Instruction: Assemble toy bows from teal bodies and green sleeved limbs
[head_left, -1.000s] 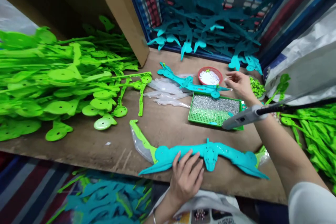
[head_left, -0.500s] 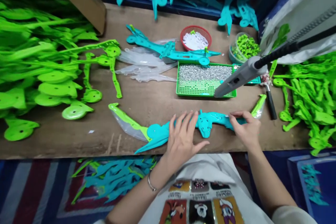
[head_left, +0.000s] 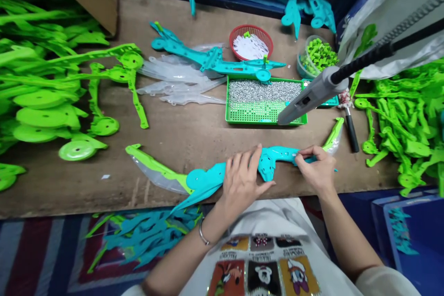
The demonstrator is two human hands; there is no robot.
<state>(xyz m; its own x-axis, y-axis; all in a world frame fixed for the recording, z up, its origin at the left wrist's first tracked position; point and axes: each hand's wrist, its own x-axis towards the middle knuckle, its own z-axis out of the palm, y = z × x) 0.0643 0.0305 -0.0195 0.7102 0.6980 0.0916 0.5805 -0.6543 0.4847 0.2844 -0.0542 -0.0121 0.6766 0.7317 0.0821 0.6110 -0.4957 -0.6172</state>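
A turquoise plastic toy bow (head_left: 208, 176) lies across the front of the table, with a lime-green limb (head_left: 159, 166) and clear film at its left end and another green limb (head_left: 335, 134) at its right. My left hand (head_left: 243, 173) rests flat on the bow, left of its animal-head centre (head_left: 266, 166), fingers stretched out. Over the right arm of the bow, my right hand (head_left: 317, 166) has thumb and forefinger pinched on a small white piece (head_left: 294, 154) against the turquoise surface. My right fingers cover part of that arm.
Behind the bow stand a green tray (head_left: 249, 113) of metal screws, a red basket (head_left: 251, 29) of white slips and a tub (head_left: 317, 55) of green parts. A grey electric screwdriver (head_left: 305, 97) hangs over the tray. Green parts (head_left: 45, 101) are heaped left and right (head_left: 412, 129).
The view has shifted slightly, so most things sit further left. My left hand stays flat on the bow. My right hand stays pinched at about the same spot on its right arm.
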